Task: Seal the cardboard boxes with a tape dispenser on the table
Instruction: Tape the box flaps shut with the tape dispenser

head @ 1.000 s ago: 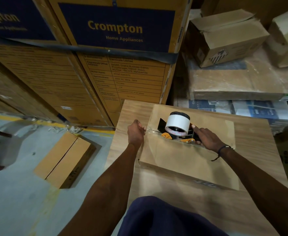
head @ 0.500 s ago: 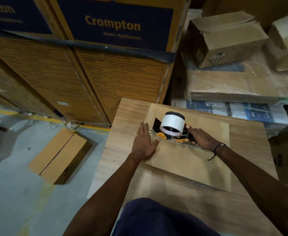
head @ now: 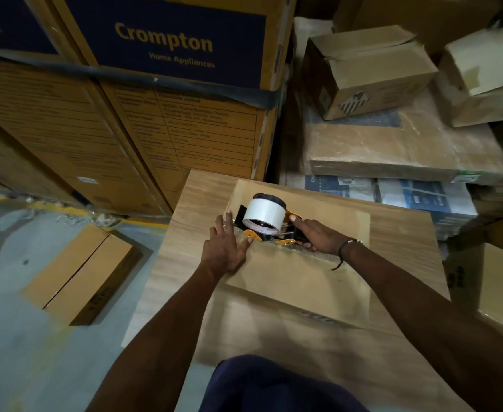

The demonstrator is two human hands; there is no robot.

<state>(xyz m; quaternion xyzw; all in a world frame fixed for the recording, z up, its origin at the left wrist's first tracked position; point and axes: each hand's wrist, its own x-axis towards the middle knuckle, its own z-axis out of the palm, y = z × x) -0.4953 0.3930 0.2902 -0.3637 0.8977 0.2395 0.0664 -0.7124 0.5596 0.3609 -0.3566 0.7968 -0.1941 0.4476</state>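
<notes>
Wood-grain laminate forms the top of the light brown table point(head: 398, 233), which stands on a grey concrete floor point(head: 12, 337) marked with a yellow line. A flat brown cardboard box point(head: 297, 281) lies on the table, its two top flaps meeting at a centre seam. The black-and-orange tape dispenser point(head: 269, 230), carrying a white tape roll point(head: 264, 215), sits on that seam near the box's left end. The right hand point(head: 315, 234) grips the dispenser's handle, fingers curled round it. The left hand point(head: 225, 248) lies flat on the box top beside the dispenser, fingers spread and straight. A second closed brown cardboard box point(head: 75, 272) rests on the floor to the left. Tall stacked cartons printed "Crompton Home Appliances" point(head: 167, 46) stand behind the table; loose and wrapped cartons point(head: 372, 72) are piled to the right.
</notes>
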